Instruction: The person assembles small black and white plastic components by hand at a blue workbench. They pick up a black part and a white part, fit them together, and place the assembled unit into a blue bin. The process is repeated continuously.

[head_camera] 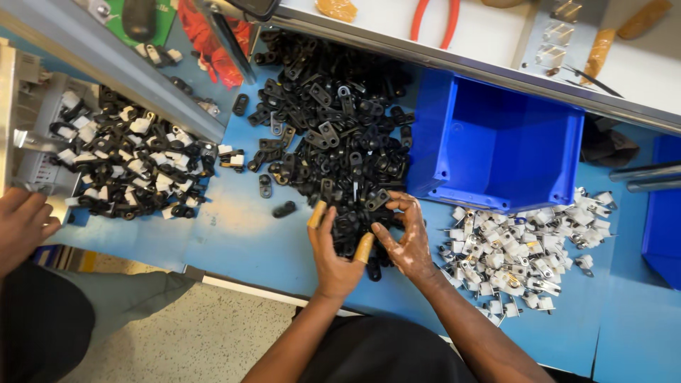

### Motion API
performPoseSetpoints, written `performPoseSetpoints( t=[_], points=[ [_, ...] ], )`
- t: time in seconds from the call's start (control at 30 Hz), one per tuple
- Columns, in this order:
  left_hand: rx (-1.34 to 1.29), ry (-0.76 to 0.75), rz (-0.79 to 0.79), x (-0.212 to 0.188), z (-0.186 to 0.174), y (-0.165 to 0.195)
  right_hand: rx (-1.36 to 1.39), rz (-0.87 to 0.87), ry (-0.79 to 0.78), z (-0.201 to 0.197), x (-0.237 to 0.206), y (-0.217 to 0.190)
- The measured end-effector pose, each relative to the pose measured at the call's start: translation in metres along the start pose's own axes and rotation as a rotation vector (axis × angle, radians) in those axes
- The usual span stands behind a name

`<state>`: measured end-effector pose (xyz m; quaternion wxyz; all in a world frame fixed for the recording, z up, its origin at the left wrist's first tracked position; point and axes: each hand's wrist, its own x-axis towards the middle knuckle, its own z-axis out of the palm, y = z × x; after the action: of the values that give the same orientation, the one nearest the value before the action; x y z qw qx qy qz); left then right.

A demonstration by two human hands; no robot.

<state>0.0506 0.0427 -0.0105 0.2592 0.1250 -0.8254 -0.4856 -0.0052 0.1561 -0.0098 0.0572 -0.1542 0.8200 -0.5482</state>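
Black plastic clips heaped just left of blue bin, spilling toward table edge; left hand and right hand both at near edge of heap, fingers curled loosely round few clips; best to lift small batch, keep it clear of white fittings lying below bin; co-worker's hand far left.

Black plastic clips are being gathered between the left hand and right hand; white metal-tabbed parts are lying just right of the right hand, behind them a blue bin.
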Motion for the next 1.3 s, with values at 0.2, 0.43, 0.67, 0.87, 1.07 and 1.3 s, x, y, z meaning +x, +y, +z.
performPoseSetpoints(
  t=[0.2, 0.43, 0.67, 0.87, 1.07, 1.3],
  points=[
    [-0.116, -0.17, 0.12, -0.006, 0.013, 0.015, -0.057, 0.065, 0.056, -0.023, -0.008, 0.007],
    [0.315, -0.368, 0.364, -0.004, 0.006, 0.018, -0.308, -0.018, 0.091, -0.025, -0.035, 0.023],
    [0.285, -0.227, 0.298, 0.028, -0.029, -0.002, -0.309, -0.022, 0.063, -0.02, -0.043, 0.013],
    [0.92, -0.088, 0.176, 0.118, -0.09, -0.07, -0.455, -0.246, -0.032, -0.012, -0.039, -0.009],
    [1.062, -0.455, 0.237, 0.15, -0.124, -0.083, -0.519, -0.146, -0.087, -0.002, -0.034, -0.013],
    [1.237, -0.61, 0.527, 0.138, -0.146, -0.076, -0.545, -0.028, -0.035, -0.007, -0.043, 0.002]
  ],
)
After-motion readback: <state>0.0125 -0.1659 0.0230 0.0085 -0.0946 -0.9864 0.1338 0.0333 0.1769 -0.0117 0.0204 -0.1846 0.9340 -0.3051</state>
